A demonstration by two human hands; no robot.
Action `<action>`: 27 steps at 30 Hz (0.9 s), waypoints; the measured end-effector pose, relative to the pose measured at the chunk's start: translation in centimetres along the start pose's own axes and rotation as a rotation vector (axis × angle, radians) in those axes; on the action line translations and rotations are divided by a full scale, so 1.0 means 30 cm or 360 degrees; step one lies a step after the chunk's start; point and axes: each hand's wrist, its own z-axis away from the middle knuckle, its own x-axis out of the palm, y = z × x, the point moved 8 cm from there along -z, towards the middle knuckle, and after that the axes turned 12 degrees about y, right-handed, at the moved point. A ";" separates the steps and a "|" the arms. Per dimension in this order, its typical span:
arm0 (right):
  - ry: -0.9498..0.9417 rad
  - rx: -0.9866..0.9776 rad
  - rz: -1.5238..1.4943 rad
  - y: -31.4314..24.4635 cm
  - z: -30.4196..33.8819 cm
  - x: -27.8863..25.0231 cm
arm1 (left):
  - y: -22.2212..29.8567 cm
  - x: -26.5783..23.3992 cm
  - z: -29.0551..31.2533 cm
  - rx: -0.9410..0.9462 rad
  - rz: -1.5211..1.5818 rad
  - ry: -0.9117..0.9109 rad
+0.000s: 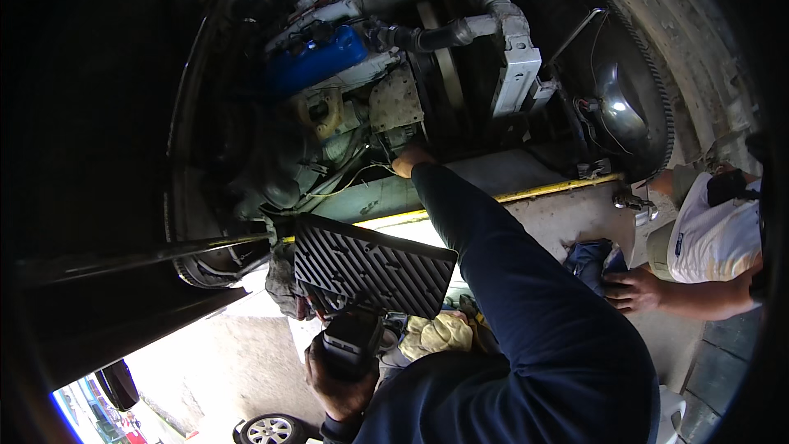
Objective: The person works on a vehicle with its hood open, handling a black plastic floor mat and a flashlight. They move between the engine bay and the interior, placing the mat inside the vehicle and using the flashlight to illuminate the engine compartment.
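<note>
My left hand (339,390) is closed around a black cordless power tool (352,340), whose blocky end points up toward me. Just beyond it, a black ribbed plastic panel (374,267) leans slanted at the edge of an open engine bay. My right arm, in a dark blue sleeve, stretches across into the bay. Deep among the parts, my right hand (412,159) appears curled beside the engine, near a flat metal plate (397,100) and a thin pale wire (349,183). Its fingertips, and whatever they grip, are hidden.
A blue engine part (316,59) and a grey metal bracket (518,74) stand farther in. The yellow edge strip (559,187) crosses the bay's near side. Pale yellow cloth (436,335) lies below the panel. At right, another person's hand (634,290) rests by dark blue cloth (593,263).
</note>
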 end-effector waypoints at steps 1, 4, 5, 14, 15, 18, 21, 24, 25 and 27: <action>0.0009 0.0026 -0.0002 0.002 0.008 -0.012 | 0.000 -0.001 0.003 -0.0013 -0.0014 0.0000; 0.0029 0.0080 -0.0040 0.002 0.011 -0.029 | 0.002 0.001 0.002 -0.0004 -0.0038 0.0011; 0.0040 0.0113 -0.0041 0.008 0.008 -0.032 | 0.002 0.003 0.001 -0.0006 -0.0009 0.0028; -0.0080 -0.0088 -0.0035 -0.022 0.051 -0.084 | 0.006 -0.010 0.016 -0.0014 -0.0002 0.0043; -0.0068 -0.0097 -0.0005 -0.032 0.066 -0.097 | 0.008 -0.012 0.017 -0.0012 -0.0009 0.0037; 0.0001 -0.0172 0.0020 -0.068 0.140 -0.163 | 0.025 -0.019 0.018 0.0067 -0.0041 0.0093; 0.0121 -0.0367 0.0026 -0.098 0.309 -0.263 | 0.028 -0.029 0.019 0.0141 0.0000 0.0107; 0.0758 -0.0657 -0.0206 -0.033 0.655 -0.468 | 0.011 -0.039 0.024 0.0173 0.0092 0.0095; 0.1023 -0.0891 -0.0335 -0.017 0.799 -0.546 | 0.003 -0.047 0.026 0.0200 0.0096 0.0095; 0.0957 -0.0900 -0.0370 0.080 1.017 -0.599 | -0.018 -0.052 0.028 0.0211 0.0176 0.0086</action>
